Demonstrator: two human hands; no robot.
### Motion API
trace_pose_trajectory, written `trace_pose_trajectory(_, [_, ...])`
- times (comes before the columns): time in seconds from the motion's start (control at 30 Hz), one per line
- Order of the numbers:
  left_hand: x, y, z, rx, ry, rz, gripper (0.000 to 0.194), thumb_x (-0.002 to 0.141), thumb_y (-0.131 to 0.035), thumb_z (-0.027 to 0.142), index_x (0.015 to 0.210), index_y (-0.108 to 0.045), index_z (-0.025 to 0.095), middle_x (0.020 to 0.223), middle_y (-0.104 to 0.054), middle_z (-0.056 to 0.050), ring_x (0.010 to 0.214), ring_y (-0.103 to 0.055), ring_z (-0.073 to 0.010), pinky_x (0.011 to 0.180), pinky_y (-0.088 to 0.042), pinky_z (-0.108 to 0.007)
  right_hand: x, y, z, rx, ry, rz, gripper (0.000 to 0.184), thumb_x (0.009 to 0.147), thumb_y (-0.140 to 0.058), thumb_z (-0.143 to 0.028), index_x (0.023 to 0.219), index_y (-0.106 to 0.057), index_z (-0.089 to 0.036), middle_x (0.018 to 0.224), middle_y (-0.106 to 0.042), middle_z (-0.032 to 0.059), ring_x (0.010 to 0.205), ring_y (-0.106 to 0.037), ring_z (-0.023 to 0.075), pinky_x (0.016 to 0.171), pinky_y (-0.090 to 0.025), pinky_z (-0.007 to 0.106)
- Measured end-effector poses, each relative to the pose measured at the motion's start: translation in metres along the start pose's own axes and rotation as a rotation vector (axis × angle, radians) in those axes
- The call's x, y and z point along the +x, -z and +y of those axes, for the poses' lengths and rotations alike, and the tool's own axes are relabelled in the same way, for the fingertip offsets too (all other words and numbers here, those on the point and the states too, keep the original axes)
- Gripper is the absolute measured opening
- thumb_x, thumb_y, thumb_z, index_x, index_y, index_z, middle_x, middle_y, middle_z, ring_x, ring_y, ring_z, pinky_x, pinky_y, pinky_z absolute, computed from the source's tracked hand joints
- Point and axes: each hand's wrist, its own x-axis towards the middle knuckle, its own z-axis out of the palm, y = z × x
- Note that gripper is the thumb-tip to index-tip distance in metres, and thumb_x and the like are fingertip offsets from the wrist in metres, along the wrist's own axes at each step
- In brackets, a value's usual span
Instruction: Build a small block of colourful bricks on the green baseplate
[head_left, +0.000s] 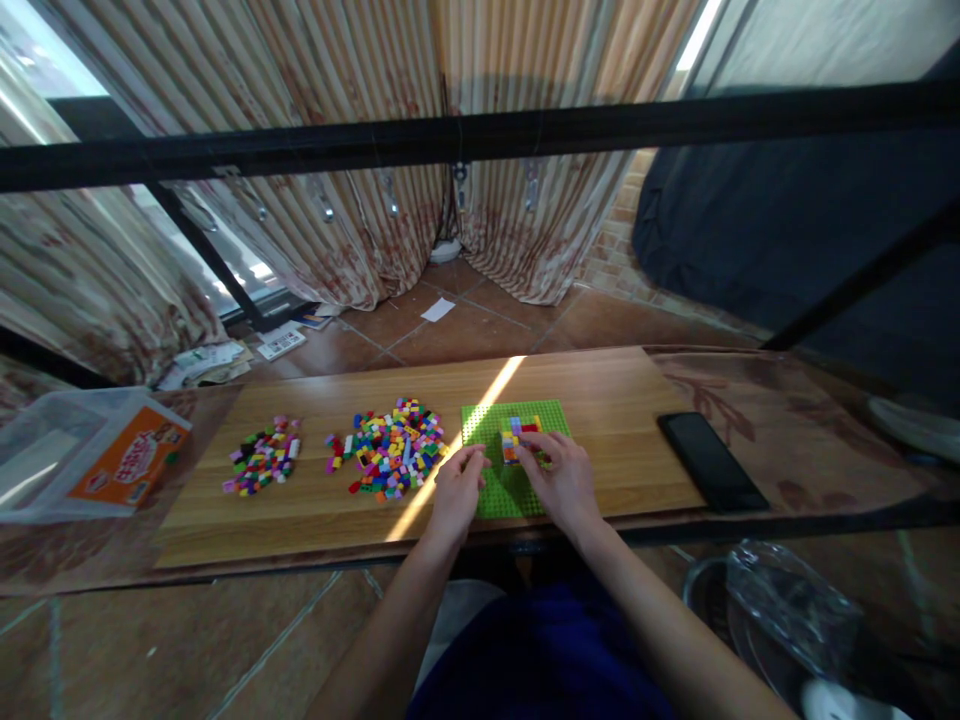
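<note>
Brick build (511, 440), small and multicoloured, sits on a green studded baseplate (499, 495) that lies on a wood-grain board (622, 420). At far left stands a clear plastic tub (41, 455) with an orange label; on the board come a smaller heap of loose toy bricks (264, 460), then a larger, mixed-colour heap (401, 450). Beside that, the left hand (459, 487) reaches over the baseplate's left edge, fingers curled towards the thumb; whether they pinch a brick I cannot tell. The right hand (566, 482) has thumb and fingertips at the build, its grip too small to make out. Farther right, a black flat-screened device (711, 460) lies partly across the board's right edge.
</note>
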Motion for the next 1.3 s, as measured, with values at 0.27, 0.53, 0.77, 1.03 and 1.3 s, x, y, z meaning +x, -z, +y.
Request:
trace_pose_trajectory(0.27, [-0.007, 0.009, 0.004, -0.102, 0.127, -0.004, 0.032, 0.075, -0.062, 0.038, 0.093, -0.068, 0.013, 0.077, -0.065, -0.003, 0.050, -0.047, -0.0052, 0.044, -0.028, -0.017, 0.002, -0.004, 0.004, -0.028, 0.013, -0.011, 0.023, 0.086, -0.056, -0.042, 0.090, -0.071, -0.025, 0.087, -0.067, 0.0044, 0.082, -0.060, 0.0188, 0.075, -0.040, 0.031])
trace_pose_trajectory(0.53, [-0.007, 0.010, 0.005, -0.360, 0.185, -0.036, 0.029, 0.079, -0.060, 0.038, 0.093, -0.066, 0.013, 0.081, -0.067, -0.006, 0.055, -0.056, -0.0073, 0.046, -0.036, -0.017, -0.001, -0.006, 0.001, -0.059, -0.010, 0.002, 0.026, 0.085, -0.056, -0.045, 0.086, -0.070, -0.023, 0.084, -0.067, 0.0048, 0.080, -0.060, 0.0189, 0.074, -0.039, 0.031])
trace_pose_trajectory(0.77, [-0.010, 0.017, 0.018, -0.687, 0.327, -0.147, 0.021, 0.085, -0.051, 0.022, 0.099, -0.061, 0.010, 0.091, -0.070, -0.012, 0.076, -0.068, -0.0149, 0.072, -0.053, -0.025, -0.001, -0.009, -0.001, -0.149, 0.004, 0.021, 0.024, 0.084, -0.058, -0.043, 0.080, -0.068, -0.022, 0.083, -0.066, 0.0039, 0.081, -0.057, 0.0192, 0.076, -0.035, 0.032])
trace_pose_trajectory(1.03, [-0.019, 0.023, 0.006, -0.522, 0.206, -0.105, 0.025, 0.076, -0.058, 0.006, 0.101, -0.060, 0.011, 0.094, -0.069, -0.010, 0.080, -0.067, -0.0140, 0.078, -0.052, -0.026, 0.000, -0.007, -0.005, -0.265, 0.053, 0.023, 0.025, 0.086, -0.052, -0.038, 0.079, -0.069, -0.021, 0.082, -0.067, 0.0061, 0.079, -0.055, 0.0208, 0.074, -0.031, 0.034])
trace_pose_trajectory(1.3, [-0.031, 0.055, 0.002, -0.246, 0.142, 0.037, 0.026, 0.072, -0.071, 0.026, 0.093, -0.062, 0.013, 0.081, -0.067, -0.005, 0.067, -0.064, -0.0129, 0.060, -0.051, -0.024, -0.002, -0.005, -0.002, -0.216, 0.052, 0.040, 0.030, 0.087, -0.048, -0.039, 0.078, -0.069, -0.020, 0.080, -0.067, 0.0074, 0.076, -0.056, 0.0216, 0.071, -0.033, 0.034])
